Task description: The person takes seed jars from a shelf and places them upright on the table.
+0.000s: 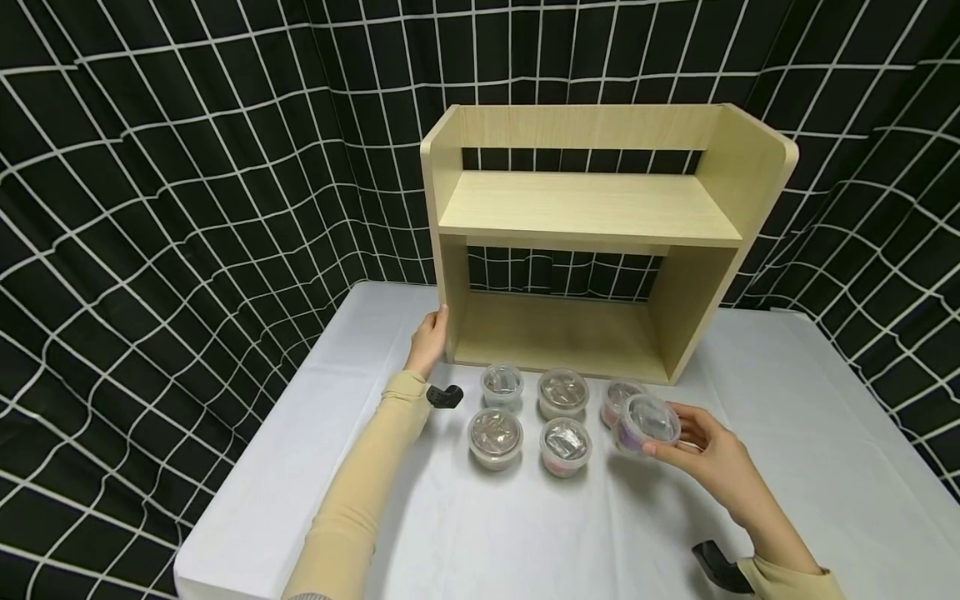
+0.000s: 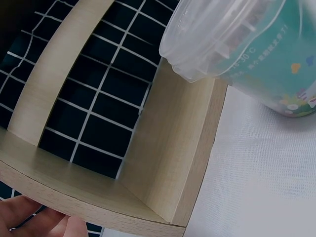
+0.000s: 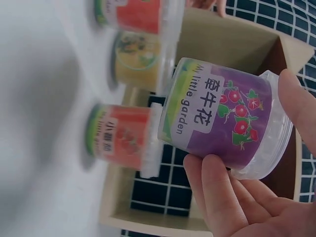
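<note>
My right hand (image 1: 712, 467) grips a small clear-lidded plastic tub (image 3: 222, 118), thumb on its lid end and fingers along its side. Its purple label bears red flowers and the words "My little garden". The tub is held above the cloth, overlapping a red-labelled tub (image 1: 619, 398) in the head view. My left hand (image 1: 427, 343) touches the outer face of the left side panel of a pale wooden shelf unit (image 1: 555, 329). In the left wrist view only some of its fingers (image 2: 44, 219) show, beyond the panel's edge.
Before the shelf unit stand several lidded tubs, among them a teal one (image 2: 276, 59), a yellow one (image 3: 138, 59) and a red tomato one (image 3: 126, 136). White cloth (image 1: 465, 533) covers the table. A black curtain with white grid lines (image 1: 225, 167) hangs behind.
</note>
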Demonstrator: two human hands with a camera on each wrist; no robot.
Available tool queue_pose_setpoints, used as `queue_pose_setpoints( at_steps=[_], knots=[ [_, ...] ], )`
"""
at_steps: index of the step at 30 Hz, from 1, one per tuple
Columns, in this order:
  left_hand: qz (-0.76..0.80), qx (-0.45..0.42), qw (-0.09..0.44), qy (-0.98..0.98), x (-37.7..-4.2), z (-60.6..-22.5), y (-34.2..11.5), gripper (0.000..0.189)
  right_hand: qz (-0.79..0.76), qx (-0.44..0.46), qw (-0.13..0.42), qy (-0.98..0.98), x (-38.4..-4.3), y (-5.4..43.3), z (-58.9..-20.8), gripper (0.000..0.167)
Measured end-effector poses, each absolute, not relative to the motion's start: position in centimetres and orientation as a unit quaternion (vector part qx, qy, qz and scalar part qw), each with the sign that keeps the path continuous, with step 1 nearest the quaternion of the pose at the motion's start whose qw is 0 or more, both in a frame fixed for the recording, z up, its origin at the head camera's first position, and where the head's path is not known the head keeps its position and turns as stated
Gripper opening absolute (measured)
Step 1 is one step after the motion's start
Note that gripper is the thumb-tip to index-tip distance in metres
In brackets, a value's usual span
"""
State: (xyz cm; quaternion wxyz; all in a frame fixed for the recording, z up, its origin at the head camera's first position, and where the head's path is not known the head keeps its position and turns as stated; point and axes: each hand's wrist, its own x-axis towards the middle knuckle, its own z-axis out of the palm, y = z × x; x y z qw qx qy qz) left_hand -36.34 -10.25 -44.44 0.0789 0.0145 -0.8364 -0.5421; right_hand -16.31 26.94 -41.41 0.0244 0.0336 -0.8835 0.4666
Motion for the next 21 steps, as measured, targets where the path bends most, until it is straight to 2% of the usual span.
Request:
queue_pose_setpoints(
  at_steps=[12, 21],
  knots=[
    [-0.543, 0.014, 0.072, -0.836, -36.2, -44.5, -10.3, 0.066, 0.480, 0.010, 0.005, -0.877, -15.6, 26.8, -44.2, 0.069],
    [-0.542, 0.017, 0.081, -0.836, -36.2, -44.5, -10.2, 0.063, 0.483, 0.015, 0.013, -0.875, -15.6, 26.6, -45.4, 0.071]
  ],
)
